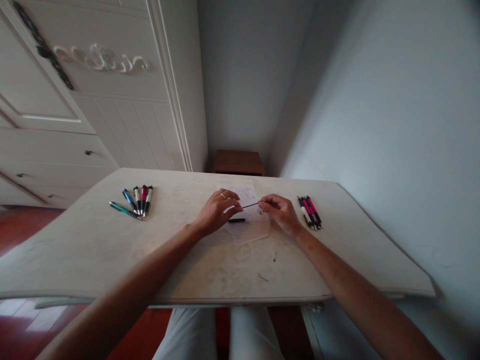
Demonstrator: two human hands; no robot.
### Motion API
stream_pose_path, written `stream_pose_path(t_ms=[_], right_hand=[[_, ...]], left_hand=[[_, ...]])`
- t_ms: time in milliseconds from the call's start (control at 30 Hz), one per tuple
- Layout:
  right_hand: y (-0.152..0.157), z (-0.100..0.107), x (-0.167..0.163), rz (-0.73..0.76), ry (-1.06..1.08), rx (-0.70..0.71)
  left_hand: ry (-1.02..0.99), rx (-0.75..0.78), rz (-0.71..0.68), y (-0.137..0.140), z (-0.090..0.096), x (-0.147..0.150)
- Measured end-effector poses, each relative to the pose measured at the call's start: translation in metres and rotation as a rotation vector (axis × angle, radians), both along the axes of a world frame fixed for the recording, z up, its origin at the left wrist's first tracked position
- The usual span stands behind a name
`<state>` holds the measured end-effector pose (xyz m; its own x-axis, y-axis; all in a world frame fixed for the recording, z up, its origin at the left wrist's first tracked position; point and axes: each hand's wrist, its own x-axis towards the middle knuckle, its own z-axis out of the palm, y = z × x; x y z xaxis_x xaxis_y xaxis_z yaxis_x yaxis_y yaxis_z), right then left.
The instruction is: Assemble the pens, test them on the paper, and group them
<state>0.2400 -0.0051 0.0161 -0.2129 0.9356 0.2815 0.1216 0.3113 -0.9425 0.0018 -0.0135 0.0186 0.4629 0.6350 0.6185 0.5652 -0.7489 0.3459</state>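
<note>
A thin dark pen refill stretches between my two hands above a written sheet of paper. My left hand, with a ring on one finger, pinches near its left end. At the other end, the fingertips of my right hand are closed on it. Just below the left fingers, a black pen barrel lies on the paper. Something small and pale shows under the right fingertips, too small to name.
Several pens lie fanned out on the left of the white table. More pens, pink, black and white, lie side by side at the right. Small dark bits are near the front edge. A wall borders the right side.
</note>
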Motion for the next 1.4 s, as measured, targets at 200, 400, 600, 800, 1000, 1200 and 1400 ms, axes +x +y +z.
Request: stream_pose_path(t_ms=[200,400,600,800,1000,1200,1400], right_hand=[[0.009,0.0,0.008,-0.185,0.111,0.03],[0.01,-0.002,0.008,-0.216,0.081,0.013],[0.009,-0.001,0.007,-0.224,0.021,0.039],[0.006,0.003,0.008,-0.197,0.108,0.023],[0.005,0.002,0.008,-0.147,0.167,0.026],[0.003,0.006,0.006,-0.147,0.175,0.023],[0.004,0.003,0.008,-0.119,0.194,0.022]], left_hand=[[0.125,-0.036,0.154,0.01,-0.008,-0.005],[0.21,-0.086,0.188,0.013,-0.01,-0.006],[0.14,-0.045,0.159,0.011,-0.007,-0.005],[-0.166,-0.152,0.122,0.007,-0.002,-0.003],[-0.273,-0.37,0.133,0.004,-0.002,-0.001],[-0.275,-0.394,0.12,0.003,0.002,0.0],[-0.279,-0.422,0.144,0.001,0.006,0.002]])
